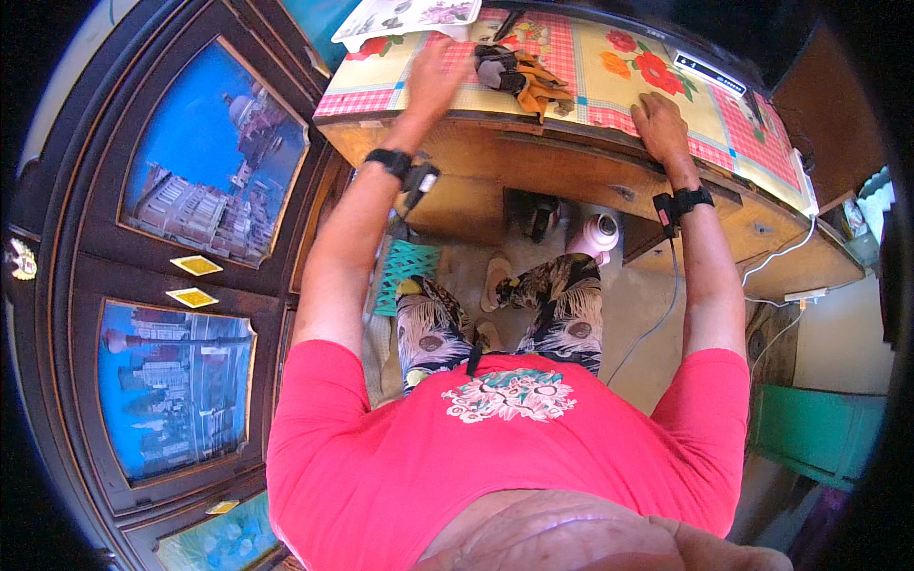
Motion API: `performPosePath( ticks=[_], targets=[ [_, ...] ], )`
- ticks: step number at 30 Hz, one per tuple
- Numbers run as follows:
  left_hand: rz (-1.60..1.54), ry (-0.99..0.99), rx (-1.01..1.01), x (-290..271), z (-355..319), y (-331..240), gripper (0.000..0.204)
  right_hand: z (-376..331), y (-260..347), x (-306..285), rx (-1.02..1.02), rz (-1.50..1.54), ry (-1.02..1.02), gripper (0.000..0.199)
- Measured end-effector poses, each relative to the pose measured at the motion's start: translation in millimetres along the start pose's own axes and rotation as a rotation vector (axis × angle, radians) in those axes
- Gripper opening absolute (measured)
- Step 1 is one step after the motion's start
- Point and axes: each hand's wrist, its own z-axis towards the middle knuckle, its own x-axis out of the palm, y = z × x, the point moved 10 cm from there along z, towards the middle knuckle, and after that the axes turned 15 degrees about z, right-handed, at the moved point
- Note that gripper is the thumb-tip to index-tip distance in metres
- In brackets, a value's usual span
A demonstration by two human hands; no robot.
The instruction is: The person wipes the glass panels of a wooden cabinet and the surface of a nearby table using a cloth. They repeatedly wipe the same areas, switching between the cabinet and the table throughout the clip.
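My left hand (440, 74), smeared by motion, is over the far left part of the table, just below a white box with a flowered lid (409, 17). Whether its fingers hold anything is not clear. To its right lies a crumpled heap of dark grey and orange cloth pieces (522, 78), whose kind I cannot make out; some orange cloth hangs to the front edge. My right hand (662, 126) rests on the flowered tablecloth (595, 71) near the table's front edge, right of the heap, fingers curled in with nothing visible in them.
A dark screen (724, 33) stands at the back, with a small white-faced device (709, 72) before it. A pink flask (598, 233) stands on the floor under the table. White cables (783, 255) hang at the right. A dark cabinet with picture panels (86, 276) fills the left.
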Motion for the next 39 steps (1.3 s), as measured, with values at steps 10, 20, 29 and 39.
performPosePath(
  ticks=[10, 20, 29, 39],
  targets=[
    [0.257, 0.5, 0.195, 76.5, -27.5, -84.4, 0.047, 0.0, -3.3, 2.7, -0.043, -0.007, 0.018, 0.046],
    [0.551, 0.454, 0.005, 31.1, 25.0, 125.6, 0.056, 0.3, -5.9, 1.8, -0.083, 0.021, -0.005, 0.045],
    [0.721, 0.476, -0.204, 3.7, 17.8, 228.8, 0.061, 1.5, -5.8, 2.8, -0.076, 0.022, -0.006, 0.046],
    [0.435, 0.272, -0.018, -15.7, -41.2, 38.5, 0.044, 4.9, -7.1, 6.8, -0.001, -0.015, 0.041, 0.046]
  ],
)
